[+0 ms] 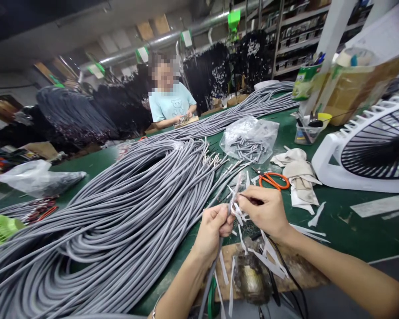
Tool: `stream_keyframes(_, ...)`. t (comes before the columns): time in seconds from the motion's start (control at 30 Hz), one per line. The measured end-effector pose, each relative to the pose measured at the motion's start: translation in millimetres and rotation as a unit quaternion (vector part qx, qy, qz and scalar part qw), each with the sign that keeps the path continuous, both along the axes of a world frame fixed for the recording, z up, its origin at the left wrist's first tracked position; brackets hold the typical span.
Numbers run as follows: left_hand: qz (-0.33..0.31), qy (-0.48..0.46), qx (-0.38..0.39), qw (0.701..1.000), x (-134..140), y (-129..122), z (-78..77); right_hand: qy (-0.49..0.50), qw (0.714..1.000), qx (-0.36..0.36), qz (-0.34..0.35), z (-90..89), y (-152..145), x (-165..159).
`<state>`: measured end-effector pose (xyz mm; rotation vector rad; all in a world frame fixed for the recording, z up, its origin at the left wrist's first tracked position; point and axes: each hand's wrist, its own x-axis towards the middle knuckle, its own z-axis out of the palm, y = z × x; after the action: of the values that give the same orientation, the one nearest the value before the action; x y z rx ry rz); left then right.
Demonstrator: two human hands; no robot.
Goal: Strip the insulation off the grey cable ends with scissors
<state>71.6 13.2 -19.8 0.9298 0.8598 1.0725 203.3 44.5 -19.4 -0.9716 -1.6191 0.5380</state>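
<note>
My left hand is closed around a grey cable near its end, which points up and away from me. Just right of it, my right hand is pinched close to the cable end, among thin white strips. What sits between its fingertips is too small and covered to make out. Below the hands, a dark, grimy metal block stands on a worn wooden board, with more white strips hanging over it. A large bundle of grey cables lies to the left, its stripped ends near my hands.
Orange-handled scissors and crumpled cloth gloves lie beyond my right hand. A clear bag of short grey pieces rests behind them. A white fan stands at right. A co-worker sits across the green table.
</note>
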Motion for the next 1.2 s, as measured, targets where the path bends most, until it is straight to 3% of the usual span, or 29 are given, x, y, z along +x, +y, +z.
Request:
stream_keyframes(0.13, -0.058, -0.050, -0.001, 0.997, -0.4, -2.9, 2.0, 0.035, 0.987, -0.155, 0.009, -8.4, 14.3, 2.0)
stream_keyframes(0.23, -0.077, -0.080, -0.004, 0.994, -2.7, -3.2, 5.2, 0.126, 0.975, -0.181, -0.033, -7.7, 25.8, 7.9)
stream_keyframes(0.27, -0.078, -0.089, -0.012, 0.993, -3.8, -2.5, 5.8, 0.176, 0.967, -0.182, -0.014, -4.8, 27.4, 9.5)
stream_keyframes(0.33, -0.080, -0.104, -0.034, 0.991, -6.0, -0.3, 5.6, 0.252, 0.942, -0.191, 0.110, 3.0, 25.9, 10.3)
stream_keyframes(0.4, -0.092, -0.111, -0.045, 0.989, -6.9, 2.0, 3.7, 0.264, 0.908, -0.217, 0.244, 9.9, 19.6, 7.7)
stream_keyframes(0.47, -0.099, -0.113, -0.046, 0.988, -6.0, 3.4, 1.3, 0.260, 0.886, -0.250, 0.291, 12.9, 12.3, 3.2)
stream_keyframes(0.67, -0.097, -0.122, -0.009, 0.988, -10.9, 0.3, 2.6, 0.274, 0.892, -0.290, 0.211, 2.1, 13.3, 2.1)
stream_keyframes(0.8, -0.062, -0.118, 0.093, 0.987, -26.3, -3.9, 9.8, 0.268, 0.918, -0.288, 0.052, -8.5, 34.7, 15.5)
stream_keyframes(0.87, -0.019, -0.082, 0.119, 0.989, -29.7, -3.3, 12.0, 0.265, 0.926, -0.269, 0.020, -8.6, 39.1, 18.3)
stream_keyframes(0.93, 0.012, -0.041, 0.107, 0.993, -28.3, -1.5, 12.9, 0.265, 0.928, -0.255, 0.060, -4.4, 33.8, 14.5)
stream_keyframes(1.07, 0.051, 0.001, 0.081, 0.995, -21.1, 0.4, 12.1, 0.262, 0.888, -0.273, 0.261, 5.7, 8.4, -1.8)
stream_keyframes(1.13, 0.061, 0.021, 0.082, 0.995, -19.5, 0.2, 10.2, 0.263, 0.876, -0.281, 0.290, 7.4, 0.1, -6.2)
stream_keyframes(1.2, 0.056, 0.041, 0.082, 0.994, -19.3, 0.3, 7.1, 0.259, 0.882, -0.293, 0.262, 7.1, -2.2, -6.7)
